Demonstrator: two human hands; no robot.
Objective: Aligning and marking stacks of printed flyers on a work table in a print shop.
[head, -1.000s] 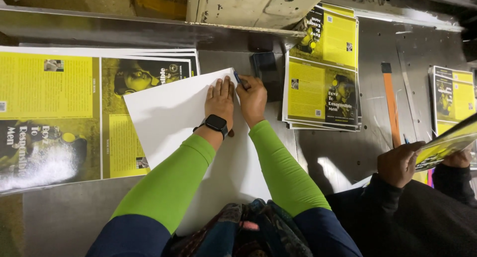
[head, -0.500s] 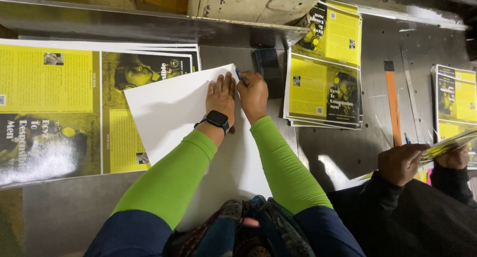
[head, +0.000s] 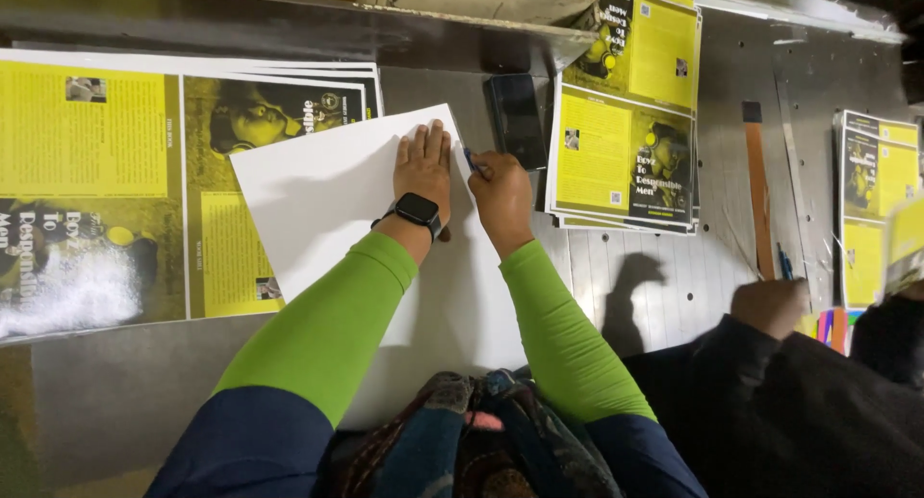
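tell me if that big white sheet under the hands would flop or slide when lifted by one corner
The white sheet looks thin and wide, so it would probably droop. It lies on smooth printed covers, so it might slide; the left hand presses it flat.

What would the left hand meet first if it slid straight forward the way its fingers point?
Probably the far edge of the white sheet under the left hand, then bare metal table; the dark phone lies slightly right.

A large white paper sheet (head: 327,200) lies on the grey metal counter (head: 674,286), overlapping the stack of wide yellow-and-black printed sheets (head: 106,180) to its left. A black phone (head: 517,119) sits just right of the sheet's far corner, with a pile of yellow-and-black booklet covers (head: 626,123) beside it, then a long orange strip (head: 758,190) farther right.
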